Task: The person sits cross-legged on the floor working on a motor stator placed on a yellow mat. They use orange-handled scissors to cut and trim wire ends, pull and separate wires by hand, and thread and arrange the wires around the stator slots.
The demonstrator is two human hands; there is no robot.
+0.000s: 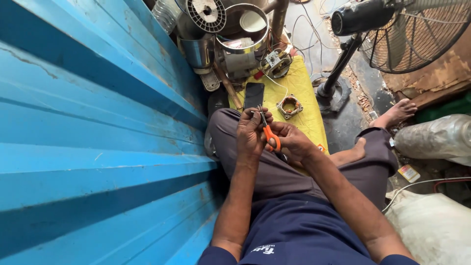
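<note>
Over the lap, 2 hands meet at 1 pair of scissors (268, 132) with orange handles. Right hand (290, 141) has fingers clamped through the handles; left hand (251, 131) is closed around something small at the blades, too small to tell. Beyond lie 1 yellow cloth (303, 88), 1 dark phone (253, 95) and 1 motor stator (289, 106); 1 fan (414, 29) stands right, 1 blue wall (88, 127) left.

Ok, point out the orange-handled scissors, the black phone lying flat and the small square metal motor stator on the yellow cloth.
Orange-handled scissors (269, 135), head view, on the orange handle loop.
Black phone (253, 95), head view, middle of its dark screen.
Square metal motor stator (283, 106), head view, on its left frame edge.
</note>
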